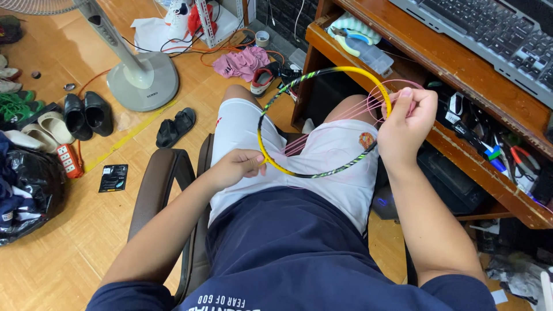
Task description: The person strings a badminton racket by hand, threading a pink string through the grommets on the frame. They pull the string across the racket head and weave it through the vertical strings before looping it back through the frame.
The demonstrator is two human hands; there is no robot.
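A yellow, black and green racket frame (322, 173) lies over my lap, its head mostly unstrung. My left hand (237, 167) grips the frame's near left rim. My right hand (405, 124) is closed on the far right rim and pinches thin pink string (345, 118), which runs in several strands across the head toward my left side. I sit in a brown armchair (158, 184), in white shorts and a dark blue shirt.
A wooden desk (461, 144) stands right, with a keyboard (489, 34) on top and tools on its lower shelf. A standing fan's base (144, 80), shoes, sandals (175, 126), a power strip (68, 160) and a black bag (29, 190) litter the wooden floor at left.
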